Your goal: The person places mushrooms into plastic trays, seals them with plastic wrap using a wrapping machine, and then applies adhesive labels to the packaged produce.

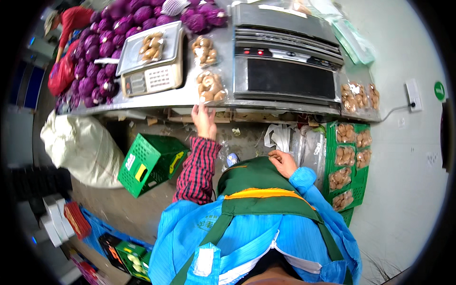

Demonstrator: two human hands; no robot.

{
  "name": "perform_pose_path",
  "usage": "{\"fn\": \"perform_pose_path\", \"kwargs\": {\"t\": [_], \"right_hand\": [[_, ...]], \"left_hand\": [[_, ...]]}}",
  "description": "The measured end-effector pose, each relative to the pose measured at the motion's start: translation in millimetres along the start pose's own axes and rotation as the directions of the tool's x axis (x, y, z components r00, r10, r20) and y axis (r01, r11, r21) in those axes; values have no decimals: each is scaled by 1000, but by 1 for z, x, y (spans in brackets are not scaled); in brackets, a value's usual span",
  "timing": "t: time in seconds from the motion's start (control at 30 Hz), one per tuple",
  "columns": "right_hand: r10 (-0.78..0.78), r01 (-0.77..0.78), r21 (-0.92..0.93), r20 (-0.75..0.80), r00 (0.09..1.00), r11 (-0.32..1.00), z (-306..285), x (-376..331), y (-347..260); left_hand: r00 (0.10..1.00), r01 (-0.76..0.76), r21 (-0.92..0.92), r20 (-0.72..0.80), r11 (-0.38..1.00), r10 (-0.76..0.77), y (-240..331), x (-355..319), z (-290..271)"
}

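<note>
In the head view, the left hand [204, 124], seemingly empty, fingers slightly parted, is at the table's [161, 99] front edge, near a mushroom bag [210, 88]; the right hand [283, 164] curls loosely, contents unclear. Several bags already lie in the green crate [358, 178]; others remain on the table.

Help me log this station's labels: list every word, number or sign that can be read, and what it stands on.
Wording is left uncopied.
Round green wall sign: one white mark.
Blue jacket: small green print on the chest's left side.
Scale: keypad print, too small to read.
Large green crate at left: white marking, too blurred.
Pale wall: faint marks, too small.
Black-fronted machine: red lights, no readable text.
</note>
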State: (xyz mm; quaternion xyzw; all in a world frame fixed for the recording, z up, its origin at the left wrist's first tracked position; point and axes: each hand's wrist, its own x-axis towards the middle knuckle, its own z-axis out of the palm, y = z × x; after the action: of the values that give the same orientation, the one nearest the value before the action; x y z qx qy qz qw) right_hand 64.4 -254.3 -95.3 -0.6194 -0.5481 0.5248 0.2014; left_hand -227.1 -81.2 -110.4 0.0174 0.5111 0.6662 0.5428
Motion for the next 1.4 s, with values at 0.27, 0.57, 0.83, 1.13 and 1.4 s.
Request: {"fn": "perform_pose_path", "kwargs": {"t": [0.27, 0.57, 0.83, 1.13, 1.4], "right_hand": [[-83, 85, -106, 24, 996, 991, 1, 4, -1], [-123, 131, -106, 81, 989, 986, -53, 35, 1], [-305, 232, 263, 281, 910, 936, -212, 95, -45], [-222, 253, 337, -128, 967, 907, -505, 205, -51], [-229, 148, -223, -400, 888, 964, -572, 464, 5]], "left_hand": [[928, 275, 165, 213, 947, -306, -59, -35, -54], [733, 576, 382, 150, 722, -664, -111, -71, -53], [774, 566, 406, 39, 717, -632, -119, -50, -11], [853, 521, 524, -281, 674, -440, -155, -93, -21], [862, 491, 548, -419, 677, -286, -195, -110, -14]]}}
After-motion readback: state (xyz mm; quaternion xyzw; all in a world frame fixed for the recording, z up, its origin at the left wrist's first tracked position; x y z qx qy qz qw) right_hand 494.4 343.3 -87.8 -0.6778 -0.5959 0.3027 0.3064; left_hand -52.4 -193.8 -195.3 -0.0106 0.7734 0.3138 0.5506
